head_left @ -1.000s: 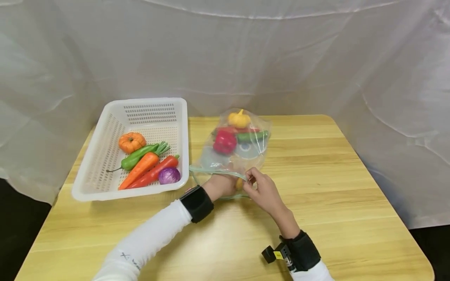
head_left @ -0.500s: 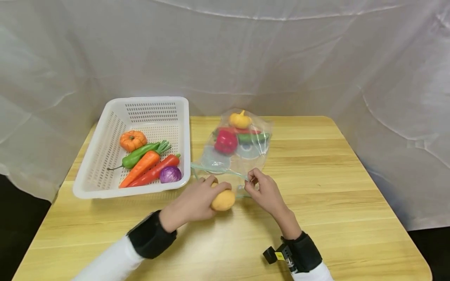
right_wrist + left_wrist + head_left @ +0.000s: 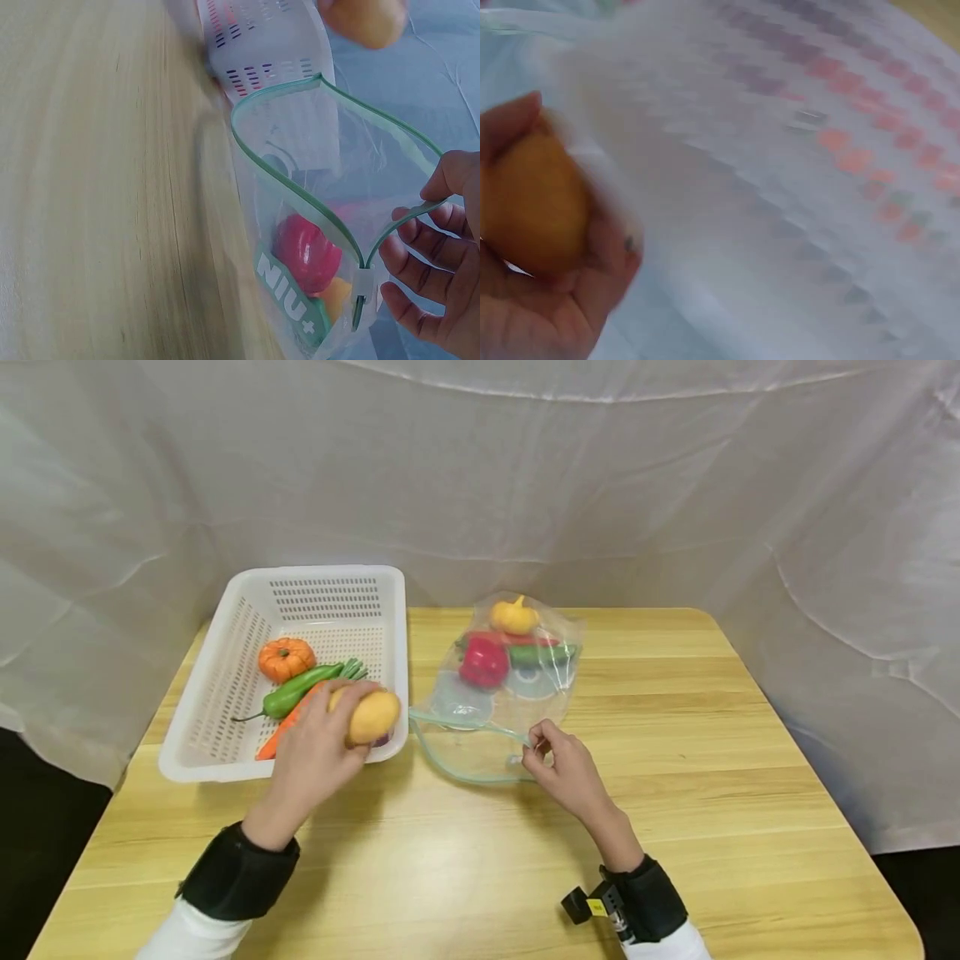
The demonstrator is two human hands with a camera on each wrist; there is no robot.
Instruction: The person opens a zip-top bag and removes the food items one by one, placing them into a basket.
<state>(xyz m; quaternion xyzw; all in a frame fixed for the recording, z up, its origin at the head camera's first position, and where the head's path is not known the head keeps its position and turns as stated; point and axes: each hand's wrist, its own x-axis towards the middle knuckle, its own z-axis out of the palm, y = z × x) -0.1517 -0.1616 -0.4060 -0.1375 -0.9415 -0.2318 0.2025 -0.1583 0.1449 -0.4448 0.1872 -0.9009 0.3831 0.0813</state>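
Yellow and smooth, the oval potato (image 3: 372, 716) sits gripped in the left hand (image 3: 318, 752) over the near corner of the perforated white basket (image 3: 225, 693). Right of the basket, the right hand (image 3: 564, 768) pinches the clear zip bag (image 3: 480, 727); only the right wrist view shows its green rim gaping.

The basket (image 3: 225, 693) sits on the table (image 3: 675, 777), left of the bag (image 3: 498, 693). A carrot (image 3: 281, 735) lies in the basket. A pepper (image 3: 482, 662) lies in the bag.
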